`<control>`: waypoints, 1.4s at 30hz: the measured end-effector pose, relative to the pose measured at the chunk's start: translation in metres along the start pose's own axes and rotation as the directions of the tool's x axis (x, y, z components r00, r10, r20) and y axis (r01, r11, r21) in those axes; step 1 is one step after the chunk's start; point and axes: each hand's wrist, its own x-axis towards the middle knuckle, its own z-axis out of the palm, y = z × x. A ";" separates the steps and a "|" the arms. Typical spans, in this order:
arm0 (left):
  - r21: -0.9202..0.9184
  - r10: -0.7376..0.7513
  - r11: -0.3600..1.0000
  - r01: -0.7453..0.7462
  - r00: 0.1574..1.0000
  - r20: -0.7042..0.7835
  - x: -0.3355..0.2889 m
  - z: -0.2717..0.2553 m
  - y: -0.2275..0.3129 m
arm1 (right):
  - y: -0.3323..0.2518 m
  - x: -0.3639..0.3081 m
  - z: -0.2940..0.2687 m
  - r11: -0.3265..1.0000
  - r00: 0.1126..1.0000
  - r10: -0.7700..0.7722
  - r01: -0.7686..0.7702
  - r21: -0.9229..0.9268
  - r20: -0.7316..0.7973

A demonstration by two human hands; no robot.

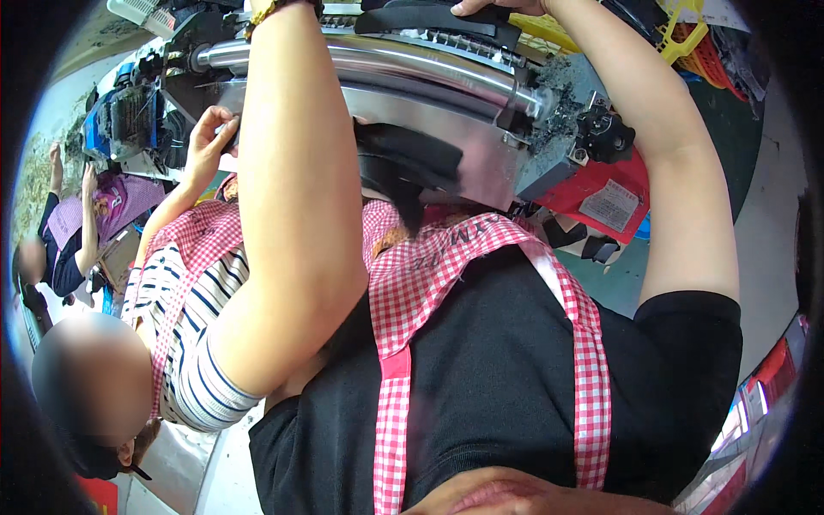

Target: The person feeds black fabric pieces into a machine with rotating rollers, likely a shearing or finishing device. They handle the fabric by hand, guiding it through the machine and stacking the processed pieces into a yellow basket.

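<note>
My right hand [506, 5] is at the top edge, its thumb pressed on a curved, flat black piece [438, 21], of cloth or foam, I cannot tell which. The rest of its fingers are mostly cut off by the picture's edge. My left forearm [300, 129] reaches up across the machine, with a beaded bracelet [273, 9] at the wrist. The left hand itself lies beyond the upper edge. Below the shiny steel roller [386, 60], more black pieces [412, 159] lie on the metal plate [481, 142], and one droops over its near edge.
A co-worker in a striped shirt [202, 369] sits close on my left, one hand [210, 133] at the machine. Another person [64, 249] is farther left. Dark scraps [562, 94] cover the machine's right end, by a black knob [608, 133] and red box [601, 202].
</note>
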 end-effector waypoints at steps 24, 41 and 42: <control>-0.899 -0.104 0.044 -0.436 0.893 -0.438 0.058 0.085 0.012 | -0.011 -0.021 0.016 0.997 0.998 0.053 -0.051 0.062 -0.017; -0.912 -0.021 -0.190 -0.364 0.930 -0.367 0.043 0.072 0.036 | -0.036 -0.074 -0.049 0.901 0.893 -0.284 0.125 -0.415 -0.348; -0.921 -0.044 -0.004 -0.390 0.920 -0.389 0.046 0.070 0.038 | -0.048 -0.106 -0.050 0.946 0.840 -0.190 0.017 -0.325 -0.509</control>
